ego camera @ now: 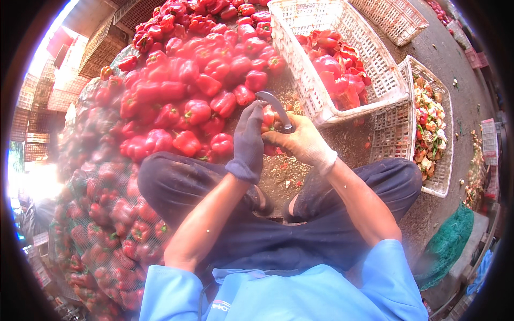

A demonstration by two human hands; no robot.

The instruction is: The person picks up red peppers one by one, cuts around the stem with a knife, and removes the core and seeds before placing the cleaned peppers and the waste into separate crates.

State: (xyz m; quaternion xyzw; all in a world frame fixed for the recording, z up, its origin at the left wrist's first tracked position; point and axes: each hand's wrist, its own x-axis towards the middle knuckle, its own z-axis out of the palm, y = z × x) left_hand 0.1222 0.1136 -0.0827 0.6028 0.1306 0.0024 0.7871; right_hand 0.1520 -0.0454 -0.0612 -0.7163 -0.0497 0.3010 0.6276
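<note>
My left hand [247,140], in a dark grey-blue glove, holds a red bell pepper [268,116] from its left side, the fingers pointing away from me. My right hand [303,138], in a worn yellow and white glove, grips a small curved knife [277,106]. Its hooked blade arches over the pepper towards my left fingertips. Much of the pepper is hidden between the two gloves. Beyond and left of my hands lies a large heap of whole red bell peppers [197,111]. A white plastic crate [345,116] at the upper right holds opened red pepper pieces [341,72].
Mesh sacks of red peppers [116,224] stand along my left side. On the right, a second crate [447,160] contains pepper cores and scraps. Another crate [395,20] sits farther back. Green netting [451,240] lies at the lower right. Seeds and bits litter the ground [287,176] between my feet.
</note>
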